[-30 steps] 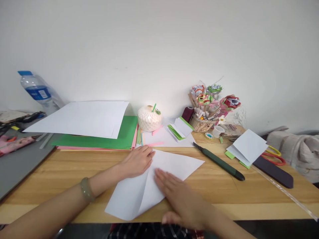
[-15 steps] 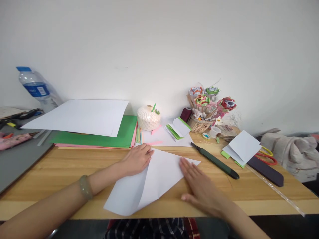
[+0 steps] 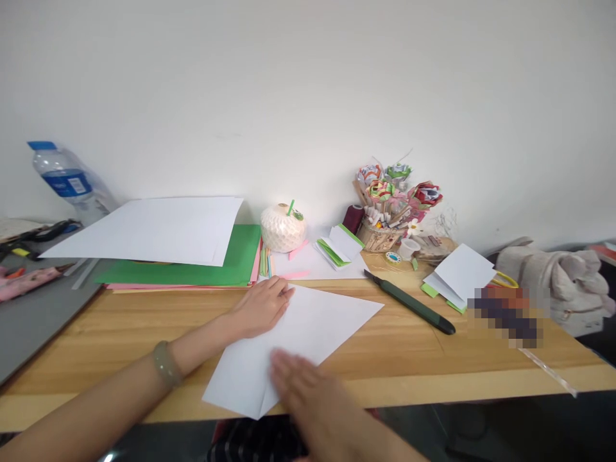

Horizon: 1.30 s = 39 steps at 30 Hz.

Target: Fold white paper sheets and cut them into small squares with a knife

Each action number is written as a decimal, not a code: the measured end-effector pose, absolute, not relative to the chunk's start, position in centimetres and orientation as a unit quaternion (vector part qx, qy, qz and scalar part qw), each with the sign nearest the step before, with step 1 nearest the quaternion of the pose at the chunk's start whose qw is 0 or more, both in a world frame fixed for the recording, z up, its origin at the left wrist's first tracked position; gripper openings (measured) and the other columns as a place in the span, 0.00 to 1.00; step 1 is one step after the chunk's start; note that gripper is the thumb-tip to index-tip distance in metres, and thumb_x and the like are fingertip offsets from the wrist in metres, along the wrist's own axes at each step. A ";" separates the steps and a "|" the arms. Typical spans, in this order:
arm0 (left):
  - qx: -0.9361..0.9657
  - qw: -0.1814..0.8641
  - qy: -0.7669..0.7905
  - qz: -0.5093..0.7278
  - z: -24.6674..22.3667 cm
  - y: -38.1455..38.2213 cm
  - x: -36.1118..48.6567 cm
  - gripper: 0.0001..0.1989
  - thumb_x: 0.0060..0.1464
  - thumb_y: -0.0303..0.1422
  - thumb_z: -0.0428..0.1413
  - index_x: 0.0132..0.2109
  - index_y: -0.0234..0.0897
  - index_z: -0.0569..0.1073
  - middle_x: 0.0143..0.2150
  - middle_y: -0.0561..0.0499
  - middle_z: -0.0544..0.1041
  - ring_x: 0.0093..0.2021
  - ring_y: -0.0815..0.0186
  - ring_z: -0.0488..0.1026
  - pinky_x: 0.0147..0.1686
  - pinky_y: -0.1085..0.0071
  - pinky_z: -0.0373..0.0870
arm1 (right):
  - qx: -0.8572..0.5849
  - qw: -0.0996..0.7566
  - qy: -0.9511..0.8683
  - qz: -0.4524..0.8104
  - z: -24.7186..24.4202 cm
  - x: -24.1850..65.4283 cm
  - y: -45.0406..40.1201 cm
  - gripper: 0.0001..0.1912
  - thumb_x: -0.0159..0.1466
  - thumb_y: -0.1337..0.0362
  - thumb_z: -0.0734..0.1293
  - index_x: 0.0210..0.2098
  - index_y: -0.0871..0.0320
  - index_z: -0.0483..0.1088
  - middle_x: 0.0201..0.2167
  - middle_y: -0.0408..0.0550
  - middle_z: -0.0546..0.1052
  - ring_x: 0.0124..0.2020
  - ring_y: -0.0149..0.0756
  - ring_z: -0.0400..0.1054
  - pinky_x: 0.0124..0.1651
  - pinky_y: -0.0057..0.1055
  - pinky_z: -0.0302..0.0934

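A folded sheet of white paper (image 3: pixel 320 321) lies near the table's front edge, with a pointed corner to the right and a crease toward its lower corner. My left hand (image 3: pixel 264 307) presses on its upper left edge, fingers curled together at the top corner; a bangle is on that wrist. My right hand (image 3: pixel 312 391) lies flat over the lower middle of the sheet, fingers stretched and blurred by motion. To the right of the sheet is a dark green craft knife (image 3: pixel 414 305).
Behind at the left, white sheets (image 3: pixel 154 228) top a stack of green and pink paper (image 3: pixel 240 256). A bottle (image 3: pixel 67 183), a white textured ornament (image 3: pixel 283 230), a basket of paper flowers (image 3: pixel 380 236), small folded papers (image 3: pixel 457 274) and a cloth bag (image 3: pixel 558 282) stand around.
My right hand has moved left and down from the sheet's right corner to its lower middle. The raised fold now lies flatter. My left hand stays on the upper edge. The view has shifted slightly.
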<state>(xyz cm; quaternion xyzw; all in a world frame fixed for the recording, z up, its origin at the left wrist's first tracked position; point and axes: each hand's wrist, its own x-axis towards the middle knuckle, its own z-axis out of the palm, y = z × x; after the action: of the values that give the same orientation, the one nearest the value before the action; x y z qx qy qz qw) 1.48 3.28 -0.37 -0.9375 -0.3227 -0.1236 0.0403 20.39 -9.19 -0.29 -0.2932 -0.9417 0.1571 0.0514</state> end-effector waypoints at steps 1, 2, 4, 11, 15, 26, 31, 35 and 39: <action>-0.938 0.039 -0.322 -0.124 -0.4 3.3 1.5 0.13 0.62 0.30 0.39 0.46 0.33 0.66 0.42 0.46 0.66 0.44 0.60 0.64 0.40 0.63 0.64 | -0.333 0.039 -0.929 0.156 0.1 22.5 -8.8 0.44 0.61 0.45 0.56 0.65 0.68 0.37 0.65 0.59 0.40 0.65 0.41 0.32 0.64 0.38 0.38; -0.938 0.038 -0.322 -0.125 -0.4 3.3 1.5 0.13 0.62 0.29 0.39 0.46 0.34 0.66 0.42 0.46 0.66 0.44 0.60 0.63 0.40 0.63 0.64 | -0.389 0.030 -0.910 0.139 0.4 24.6 -8.4 0.47 0.60 0.42 0.56 0.65 0.68 0.35 0.65 0.59 0.39 0.65 0.43 0.32 0.64 0.42 0.39; -0.938 0.037 -0.319 -0.128 -0.4 3.3 1.5 0.12 0.62 0.29 0.40 0.45 0.34 0.66 0.42 0.46 0.66 0.44 0.60 0.63 0.40 0.63 0.64 | -0.474 0.018 -0.875 0.099 0.5 28.4 -7.5 0.44 0.61 0.43 0.54 0.65 0.67 0.36 0.65 0.59 0.39 0.65 0.43 0.31 0.63 0.46 0.38; -0.937 0.040 -0.322 -0.132 -0.5 3.3 1.3 0.12 0.62 0.30 0.40 0.46 0.34 0.66 0.43 0.46 0.66 0.44 0.60 0.64 0.40 0.63 0.64 | -0.544 0.009 -0.838 0.030 -0.7 32.1 -5.7 0.39 0.64 0.47 0.51 0.65 0.66 0.38 0.65 0.57 0.41 0.65 0.39 0.32 0.64 0.43 0.39; -0.937 0.046 -0.322 -0.129 -0.5 3.2 1.3 0.13 0.62 0.30 0.40 0.47 0.34 0.65 0.43 0.45 0.66 0.45 0.59 0.63 0.40 0.63 0.65 | -0.586 0.013 -0.810 0.014 -0.3 33.0 -5.2 0.39 0.64 0.46 0.50 0.63 0.71 0.44 0.64 0.62 0.45 0.64 0.44 0.38 0.63 0.46 0.42; -0.934 0.060 -0.327 -0.128 -0.4 3.2 1.6 0.14 0.63 0.30 0.38 0.43 0.33 0.68 0.41 0.45 0.67 0.42 0.60 0.64 0.39 0.63 0.65 | -0.289 0.095 -0.948 0.093 -2.6 14.9 -11.4 0.25 0.68 0.65 0.50 0.63 0.66 0.47 0.62 0.53 0.49 0.64 0.35 0.36 0.63 0.33 0.43; -0.936 0.060 -0.324 -0.125 -0.3 3.2 1.4 0.14 0.62 0.29 0.38 0.45 0.33 0.67 0.42 0.45 0.67 0.43 0.60 0.64 0.40 0.63 0.65 | -0.305 0.087 -0.941 0.118 -1.7 18.3 -10.7 0.31 0.66 0.57 0.53 0.64 0.66 0.44 0.64 0.53 0.45 0.64 0.36 0.35 0.63 0.34 0.41; -0.937 0.053 -0.323 -0.121 -0.3 3.1 1.4 0.13 0.61 0.29 0.40 0.47 0.34 0.66 0.42 0.45 0.67 0.44 0.59 0.64 0.39 0.63 0.65 | -0.530 0.029 -0.846 0.050 -0.2 28.7 -8.1 0.40 0.63 0.46 0.53 0.64 0.68 0.41 0.64 0.58 0.45 0.64 0.42 0.38 0.62 0.44 0.43; -0.936 0.042 -0.327 -0.121 0.0 3.2 1.4 0.13 0.61 0.29 0.39 0.46 0.34 0.67 0.42 0.45 0.67 0.45 0.59 0.65 0.40 0.63 0.66 | -0.581 0.005 -0.814 0.008 -0.1 34.0 -6.5 0.32 0.65 0.50 0.50 0.64 0.59 0.43 0.64 0.52 0.49 0.64 0.39 0.42 0.62 0.48 0.41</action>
<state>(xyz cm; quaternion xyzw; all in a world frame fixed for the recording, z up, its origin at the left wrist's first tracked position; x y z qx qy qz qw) 1.37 3.22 0.02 -0.9364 -0.3268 -0.1208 0.0416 34.00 -6.51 -0.06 -0.5806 -0.8141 0.0080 0.0054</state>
